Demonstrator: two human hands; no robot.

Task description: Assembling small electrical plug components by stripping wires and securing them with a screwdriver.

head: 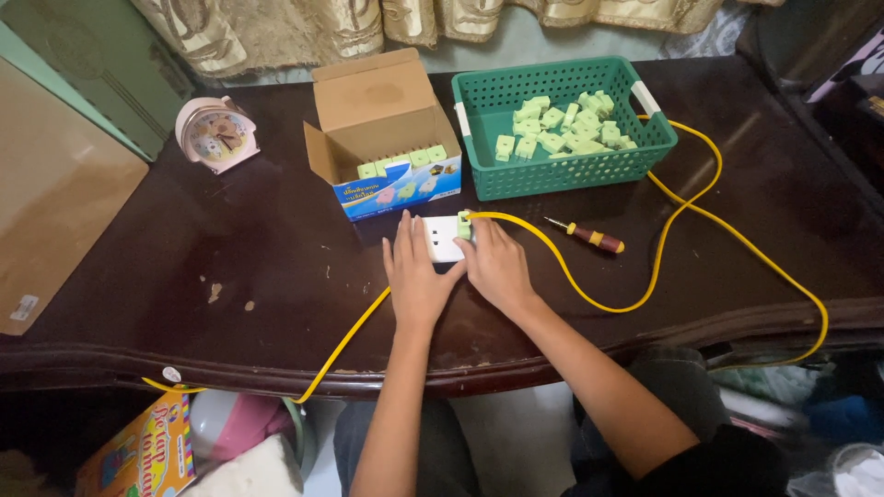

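Observation:
A white socket block [440, 236] lies on the dark wooden table [230, 267]. My left hand [415, 272] rests flat on its left side, fingers spread. My right hand [495, 264] presses on its right side, where a light green plug [464, 225] sits at the block's end. A yellow cable [599, 299] runs from the plug in loops to the right, and another stretch of yellow cable [345, 342] leaves under my left hand toward the table's front edge.
A green plastic basket [564, 175] with several light green plugs stands at the back right. An open cardboard box [382, 138] holds more plugs. A red-handled screwdriver [584, 236] lies right of my hands. A pink alarm clock [216, 133] stands at the back left.

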